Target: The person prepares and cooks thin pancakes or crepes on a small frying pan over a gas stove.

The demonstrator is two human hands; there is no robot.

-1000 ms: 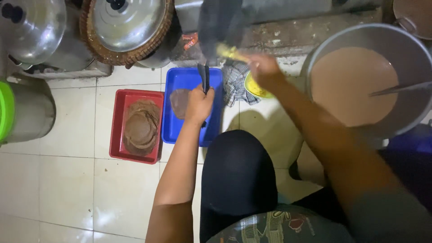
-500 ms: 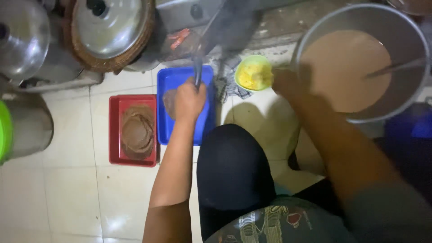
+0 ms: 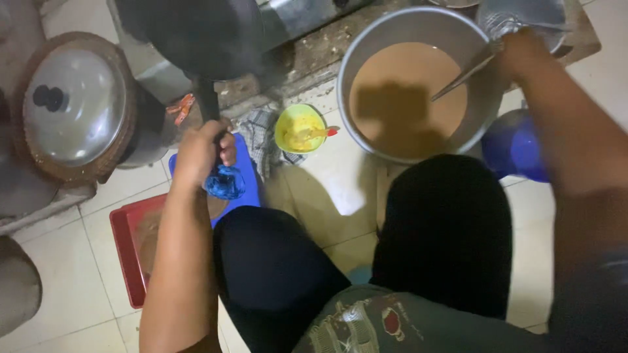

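Big metal pot (image 3: pixel 418 39) of tan batter sits upper right. Dark pan (image 3: pixel 190 33) at top left; left hand (image 3: pixel 203 153) closed around its blue-tipped handle (image 3: pixel 219 163). Right hand (image 3: pixel 523 52) grips ladle (image 3: pixel 464 72) dipped in the batter. Yellow bowl (image 3: pixel 297 127) lies between.

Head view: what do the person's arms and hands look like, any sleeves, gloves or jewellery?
Both arms are bare along all that shows, with no sleeves over the forearms. The left hand wears no glove, and no ring or watch shows. The right hand also looks ungloved, but it is blurred, so small details cannot be told.
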